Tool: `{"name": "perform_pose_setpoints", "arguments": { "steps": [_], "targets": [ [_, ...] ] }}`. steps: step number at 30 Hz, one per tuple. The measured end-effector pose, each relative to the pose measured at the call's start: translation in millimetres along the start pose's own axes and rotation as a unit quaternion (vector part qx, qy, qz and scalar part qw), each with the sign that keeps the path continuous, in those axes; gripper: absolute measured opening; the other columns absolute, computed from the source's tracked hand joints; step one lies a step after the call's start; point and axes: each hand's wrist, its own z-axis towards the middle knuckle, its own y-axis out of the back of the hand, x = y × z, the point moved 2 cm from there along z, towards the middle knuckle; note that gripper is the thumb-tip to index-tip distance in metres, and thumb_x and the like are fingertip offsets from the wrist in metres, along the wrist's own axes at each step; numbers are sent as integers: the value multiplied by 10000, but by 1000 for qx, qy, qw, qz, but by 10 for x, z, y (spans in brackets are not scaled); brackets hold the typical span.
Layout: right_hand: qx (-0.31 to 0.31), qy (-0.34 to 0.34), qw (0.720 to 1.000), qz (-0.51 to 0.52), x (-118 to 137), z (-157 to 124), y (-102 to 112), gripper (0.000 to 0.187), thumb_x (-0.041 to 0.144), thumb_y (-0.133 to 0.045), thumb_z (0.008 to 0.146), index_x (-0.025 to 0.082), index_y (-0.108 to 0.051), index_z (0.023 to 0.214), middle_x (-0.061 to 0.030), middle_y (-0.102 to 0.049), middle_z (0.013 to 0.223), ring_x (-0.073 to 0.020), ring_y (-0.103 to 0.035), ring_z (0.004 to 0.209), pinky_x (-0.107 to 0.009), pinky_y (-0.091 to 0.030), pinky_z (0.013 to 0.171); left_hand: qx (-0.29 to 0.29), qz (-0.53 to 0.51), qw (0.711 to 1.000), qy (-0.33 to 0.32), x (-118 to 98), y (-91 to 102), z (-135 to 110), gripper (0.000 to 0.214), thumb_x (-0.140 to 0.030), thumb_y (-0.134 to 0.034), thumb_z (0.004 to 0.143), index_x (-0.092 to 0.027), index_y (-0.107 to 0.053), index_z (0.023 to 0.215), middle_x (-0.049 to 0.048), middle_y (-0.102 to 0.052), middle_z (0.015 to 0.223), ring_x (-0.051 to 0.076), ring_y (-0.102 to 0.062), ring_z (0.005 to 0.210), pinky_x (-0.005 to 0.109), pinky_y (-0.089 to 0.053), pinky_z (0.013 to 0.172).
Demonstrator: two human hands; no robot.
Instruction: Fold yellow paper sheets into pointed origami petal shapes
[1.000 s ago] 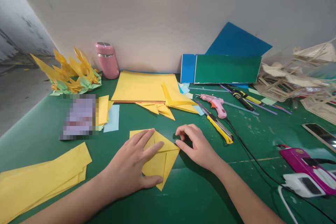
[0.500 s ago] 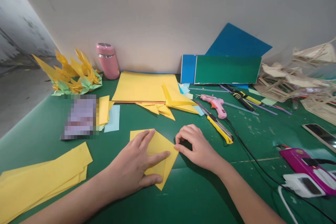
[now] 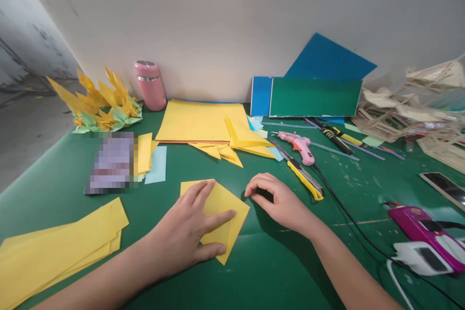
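A folded yellow paper [image 3: 225, 203] lies on the green table [image 3: 276, 261] in front of me. My left hand [image 3: 189, 230] lies flat on it with fingers stretched out, pressing the fold down. My right hand [image 3: 279, 201] rests on the table just right of the paper's right corner, fingers curled under, a small gap between them and the paper. I see nothing in those curled fingers.
Yellow paper strips [image 3: 54, 247] lie at the near left, a yellow sheet stack [image 3: 198, 121] at the back. A yellow utility knife [image 3: 303, 179], pink glue gun [image 3: 300, 145], black cord [image 3: 348, 218] and pink device [image 3: 425, 232] lie to the right. Pink bottle [image 3: 149, 85] stands by the wall.
The raised flap of the yellow paper has been pressed flat under my left hand. My right hand has drawn back a little to the right, off the paper's corner.
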Motion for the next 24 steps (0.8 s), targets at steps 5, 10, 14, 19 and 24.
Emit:
{"name": "perform_pose_setpoints", "arguments": {
  "steps": [5, 10, 14, 19, 24],
  "targets": [
    [-92, 65, 993, 43, 217, 1, -213, 220, 66, -454, 859, 221, -592, 931, -59, -629, 959, -199, -600, 924, -348, -499, 818, -28, -24, 999, 26, 23, -46, -36, 608, -537, -690, 747, -290, -532, 1280, 161, -377, 1460, 416, -344, 1324, 604, -393, 997],
    [-65, 106, 992, 20, 317, -19, -457, 210, 81, -455, 877, 227, -515, 1015, -83, -626, 1059, -216, -585, 1006, -380, -505, 871, -93, -89, 990, 62, 119, -54, -56, 572, -556, -570, 833, -199, -416, 1253, 173, -463, 1393, 327, -424, 1293, 500, -426, 1003],
    [-42, 135, 990, -22, 303, -24, -522, 177, 99, -425, 926, 228, -513, 1010, -89, -629, 1082, -224, -570, 1034, -407, -499, 897, -209, -51, 958, 189, 300, -14, -50, 392, -480, -456, 901, -221, -416, 1193, 123, -561, 1243, 304, -497, 1195, 504, -393, 993],
    [-32, 136, 988, -68, 316, -12, -533, 180, 126, -404, 964, 198, -565, 1001, -94, -633, 1095, -228, -558, 1041, -406, -496, 911, -201, -40, 946, 252, 388, 33, -35, 376, -512, -442, 881, -234, -451, 1133, 74, -610, 1051, 300, -560, 1036, 508, -407, 924],
    [-33, 138, 986, -90, 320, -8, -548, 208, 152, -392, 978, 187, -594, 1016, -101, -638, 1111, -234, -561, 1060, -410, -501, 916, -218, -175, 926, 256, 374, 1, -27, 403, -408, -515, 836, -228, -390, 1175, 47, -541, 1007, 213, -582, 875, 398, -490, 794]
  ]
}}
